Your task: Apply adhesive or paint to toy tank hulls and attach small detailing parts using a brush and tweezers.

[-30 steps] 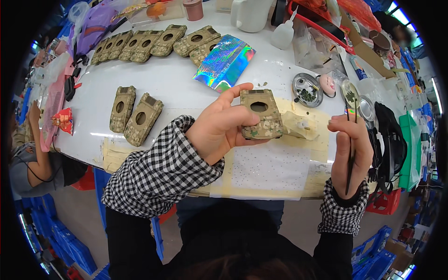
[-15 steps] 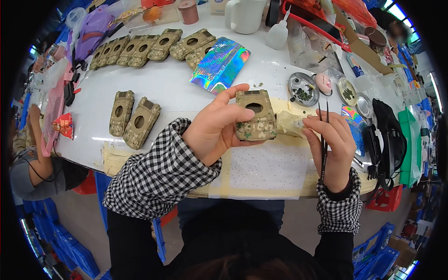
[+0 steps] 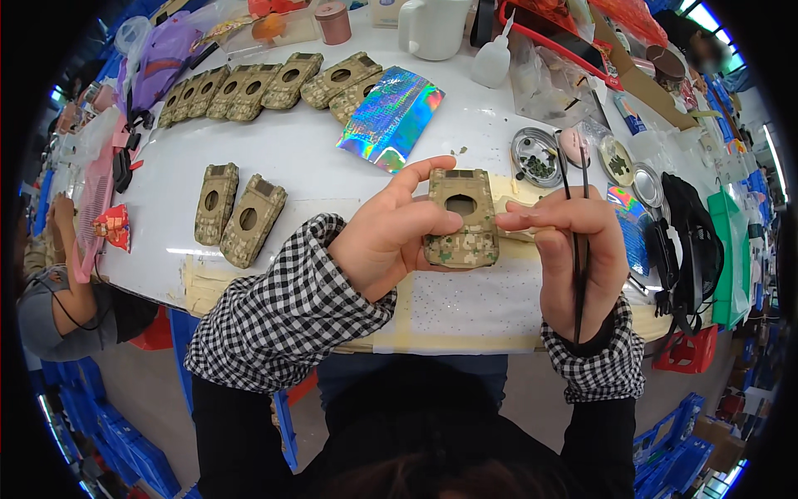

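Note:
My left hand [image 3: 382, 229] holds a camouflage-painted toy tank hull [image 3: 467, 243] with a round opening in its top. The thumb lies beside that opening and the other fingers wrap behind and below. In my right hand [image 3: 603, 266] is a pair of black tweezers [image 3: 579, 287], kept upright against the palm with its tips pointing away from me. The right index finger reaches to the hull's right edge; the thumb is bent below it. Whether something tiny sits at those fingertips I cannot make out. Two similar hulls, one left [image 3: 215, 202] and one right [image 3: 252, 218], lie to my left.
Several more hulls [image 3: 291, 81] line the far side, partly under a shiny holographic pouch [image 3: 391, 121]. At right are a round metal dish [image 3: 538, 179] with small dark green pieces and a white squeeze bottle [image 3: 492, 62]. A speckled white sheet [image 3: 482, 312] lies below my hands.
The hull has shifted slightly right and toward me. My right hand has turned, its index finger now extended left to the hull's edge; the tweezers stay in that hand.

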The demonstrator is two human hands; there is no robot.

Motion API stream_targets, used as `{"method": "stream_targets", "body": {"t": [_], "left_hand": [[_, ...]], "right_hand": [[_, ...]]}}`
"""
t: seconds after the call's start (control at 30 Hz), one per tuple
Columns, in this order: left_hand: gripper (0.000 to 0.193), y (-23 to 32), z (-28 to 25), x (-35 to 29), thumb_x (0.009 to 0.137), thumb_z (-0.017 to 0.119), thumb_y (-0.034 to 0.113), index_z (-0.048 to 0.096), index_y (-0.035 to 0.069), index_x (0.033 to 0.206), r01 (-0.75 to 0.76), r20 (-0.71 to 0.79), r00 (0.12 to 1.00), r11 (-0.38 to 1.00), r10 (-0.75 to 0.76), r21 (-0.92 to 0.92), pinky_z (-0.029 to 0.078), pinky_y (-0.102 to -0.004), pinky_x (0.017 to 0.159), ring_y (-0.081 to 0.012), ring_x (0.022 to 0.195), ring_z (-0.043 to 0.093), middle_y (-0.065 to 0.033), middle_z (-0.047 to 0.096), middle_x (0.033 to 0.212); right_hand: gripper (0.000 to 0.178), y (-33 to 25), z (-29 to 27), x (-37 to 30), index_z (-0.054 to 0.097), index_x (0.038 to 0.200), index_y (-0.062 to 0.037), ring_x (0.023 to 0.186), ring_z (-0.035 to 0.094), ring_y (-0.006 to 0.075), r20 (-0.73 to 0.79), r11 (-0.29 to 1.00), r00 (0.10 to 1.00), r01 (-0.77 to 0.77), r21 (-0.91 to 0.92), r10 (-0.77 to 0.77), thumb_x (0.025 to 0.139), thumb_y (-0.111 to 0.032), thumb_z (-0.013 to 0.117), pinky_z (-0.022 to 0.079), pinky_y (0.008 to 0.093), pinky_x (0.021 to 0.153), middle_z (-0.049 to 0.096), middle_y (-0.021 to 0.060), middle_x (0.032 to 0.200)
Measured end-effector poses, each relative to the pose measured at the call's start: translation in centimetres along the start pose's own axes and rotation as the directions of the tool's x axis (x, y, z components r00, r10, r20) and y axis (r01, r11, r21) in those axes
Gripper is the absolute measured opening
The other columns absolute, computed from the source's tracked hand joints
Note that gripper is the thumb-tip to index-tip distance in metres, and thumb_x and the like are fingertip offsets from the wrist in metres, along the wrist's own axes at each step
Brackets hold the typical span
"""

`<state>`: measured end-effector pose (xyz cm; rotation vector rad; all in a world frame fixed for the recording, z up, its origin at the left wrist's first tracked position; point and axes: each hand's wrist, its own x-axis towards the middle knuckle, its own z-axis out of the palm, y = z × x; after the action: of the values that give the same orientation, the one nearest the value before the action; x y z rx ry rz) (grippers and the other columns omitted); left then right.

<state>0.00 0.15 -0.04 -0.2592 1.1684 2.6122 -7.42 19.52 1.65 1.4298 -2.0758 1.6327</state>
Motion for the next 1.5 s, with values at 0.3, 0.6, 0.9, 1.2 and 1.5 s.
{"method": "stream_targets", "body": {"t": [0.3, 0.6, 0.9, 1.2, 1.5], "left_hand": [[0.066, 0.0, 0.2, 0.0, 0.084, 0.05, 0.005, 0.019, 0.003, 0.142, -0.003, -0.011, 1.0, 1.0, 0.003, 0.02, 0.047, -0.0396, 0.096, -0.027, 0.113, 0.056, -0.0181, 0.049, 0.128], [0.067, 0.0, 0.0, 0.0, 0.083, 0.05, 0.005, 0.018, 0.002, 0.142, 0.014, -0.012, 1.0, 1.0, -0.014, 0.02, 0.048, -0.0395, 0.095, -0.0296, 0.11, 0.058, -0.0189, 0.049, 0.127], [0.066, -0.1, -0.2, 0.1, 0.083, 0.05, 0.004, 0.019, 0.002, 0.141, 0.0, -0.008, 1.0, 1.0, 0.0, 0.011, 0.048, -0.0406, 0.095, -0.0303, 0.11, 0.058, -0.0193, 0.05, 0.126], [0.066, 0.0, -0.4, 0.2, 0.084, 0.05, 0.005, 0.018, 0.002, 0.141, -0.006, -0.008, 1.0, 1.0, 0.006, 0.027, 0.051, -0.0408, 0.092, -0.0359, 0.108, 0.059, -0.0221, 0.048, 0.128], [0.065, 0.0, -0.6, 0.4, 0.085, 0.05, 0.009, 0.019, 0.005, 0.142, -0.045, -0.016, 0.999, 0.996, 0.046, 0.073, 0.055, -0.0356, 0.079, -0.0373, 0.105, 0.061, -0.022, 0.049, 0.128]], "right_hand": [[0.011, 0.2, 0.5, -0.1, 0.056, 0.096, -0.0021, 0.07, 0.049, 0.014, 0.011, 0.997, 0.999, -0.05, 0.058, 0.05, 0.087, 0.001, 0.061, 0.041, 0.0257, 0.066, 0.067, 0.0061, 0.086], [0.012, -0.2, 0.4, 0.3, 0.057, 0.095, -0.0013, 0.071, 0.054, 0.0151, 0.034, 0.999, 0.999, -0.041, 0.004, 0.041, 0.085, 0.003, 0.062, 0.044, 0.026, 0.067, 0.066, 0.0079, 0.086], [0.006, -0.2, 0.4, -0.1, 0.055, 0.096, -0.0002, 0.075, 0.055, 0.0133, -0.025, 0.989, 0.993, -0.108, 0.1, 0.111, 0.09, 0.001, 0.055, 0.043, 0.0249, 0.072, 0.065, 0.0081, 0.087], [0.006, 1.2, -2.6, -1.5, 0.059, 0.092, 0.001, 0.076, 0.059, 0.0182, -0.149, 0.925, 0.988, -0.098, -0.367, 0.045, 0.086, 0.0, 0.061, 0.048, 0.0292, 0.076, 0.063, 0.0107, 0.086], [0.021, 2.1, -2.2, -1.9, 0.062, 0.093, -0.0015, 0.085, 0.063, 0.0286, 0.008, 0.813, 1.0, -0.018, -0.583, 0.027, 0.074, 0.001, 0.071, 0.05, 0.0333, 0.072, 0.063, 0.0149, 0.092]]}}
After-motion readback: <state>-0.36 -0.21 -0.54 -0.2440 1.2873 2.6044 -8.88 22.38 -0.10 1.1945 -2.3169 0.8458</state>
